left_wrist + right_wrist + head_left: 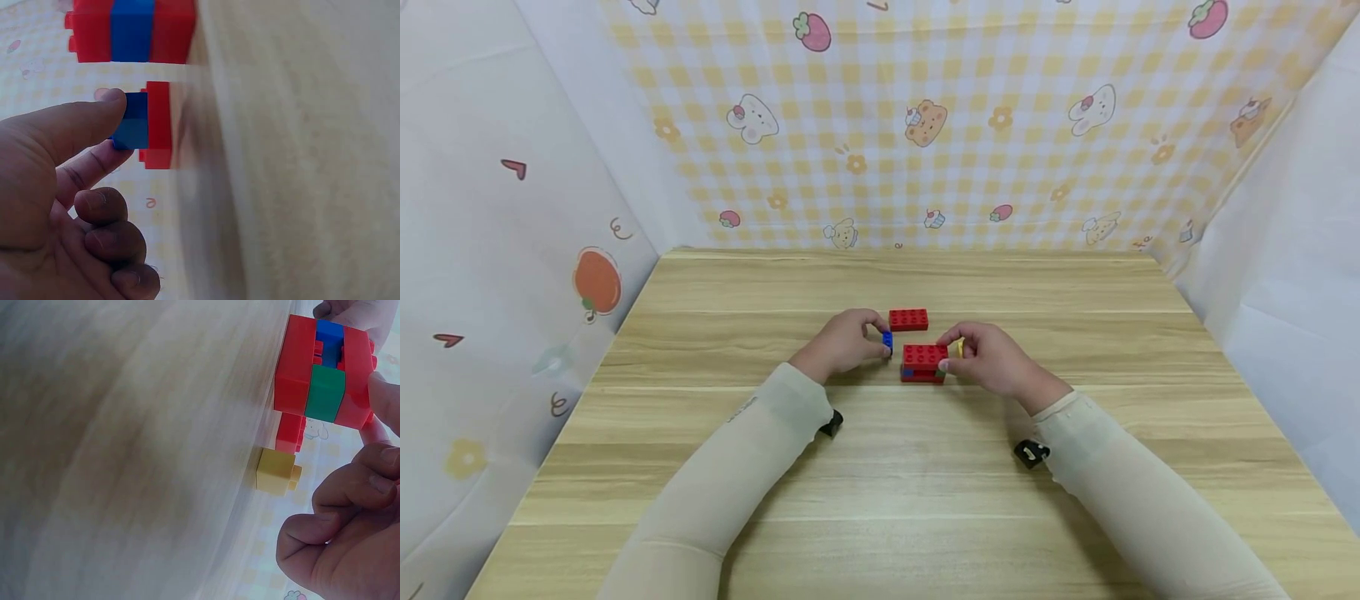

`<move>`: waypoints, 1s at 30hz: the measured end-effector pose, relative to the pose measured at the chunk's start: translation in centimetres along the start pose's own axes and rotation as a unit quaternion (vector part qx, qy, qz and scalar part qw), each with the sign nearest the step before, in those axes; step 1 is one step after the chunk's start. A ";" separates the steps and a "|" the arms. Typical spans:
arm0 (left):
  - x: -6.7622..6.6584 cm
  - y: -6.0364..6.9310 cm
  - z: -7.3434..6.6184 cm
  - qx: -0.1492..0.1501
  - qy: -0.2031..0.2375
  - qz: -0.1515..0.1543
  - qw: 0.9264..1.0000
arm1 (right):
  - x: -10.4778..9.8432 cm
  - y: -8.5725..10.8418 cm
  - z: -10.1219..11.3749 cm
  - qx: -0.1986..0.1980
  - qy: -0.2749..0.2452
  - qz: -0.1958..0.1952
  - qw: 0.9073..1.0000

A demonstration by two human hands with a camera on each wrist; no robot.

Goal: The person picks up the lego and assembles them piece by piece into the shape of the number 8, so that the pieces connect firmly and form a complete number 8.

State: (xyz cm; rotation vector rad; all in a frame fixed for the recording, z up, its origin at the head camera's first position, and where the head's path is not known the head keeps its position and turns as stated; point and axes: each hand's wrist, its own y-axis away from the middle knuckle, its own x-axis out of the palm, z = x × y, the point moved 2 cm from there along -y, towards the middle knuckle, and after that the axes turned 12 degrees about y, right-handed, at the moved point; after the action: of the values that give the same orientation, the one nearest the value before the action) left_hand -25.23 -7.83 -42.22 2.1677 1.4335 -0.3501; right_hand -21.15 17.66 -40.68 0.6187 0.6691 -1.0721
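Observation:
Between thumb and index finger, my left hand (847, 340) pinches a small blue toy brick (887, 343); its other fingers are curled in the left wrist view. Just to the right stands a stack (921, 353) of toy bricks. It has a red brick on top and another at the bottom, with a blue brick (132, 31) and a green brick (325, 394) between them and a gap in the middle. My right hand (992, 358) grips the top red brick at its right end with thumb and index finger.
Behind the stack lies a loose red brick (908, 319) with studs up. A yellow brick (275, 472) sits on the wooden table (880, 483) beyond the right fingers. Patterned cloth (880, 125) hangs along the table's back edge, with white cloth at both sides.

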 end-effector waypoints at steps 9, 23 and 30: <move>-0.6 0.9 -1.4 0.024 0.018 -0.001 1.000 | -0.1 0.1 -0.1 0.005 -0.003 -0.002 1.000; 0.0 2.3 -3.2 0.071 0.026 0.015 0.997 | -0.2 0.1 -0.1 0.002 0.000 -0.004 1.000; 0.6 2.7 -3.0 0.065 0.035 0.025 0.997 | 0.1 -0.1 -0.3 -0.007 -0.009 -0.003 1.000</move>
State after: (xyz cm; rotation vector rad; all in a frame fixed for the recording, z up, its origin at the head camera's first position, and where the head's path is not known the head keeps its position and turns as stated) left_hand -22.71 -6.54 -39.22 2.3361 1.4278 -0.3604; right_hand -21.22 17.78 -40.92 0.5955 0.6622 -1.0766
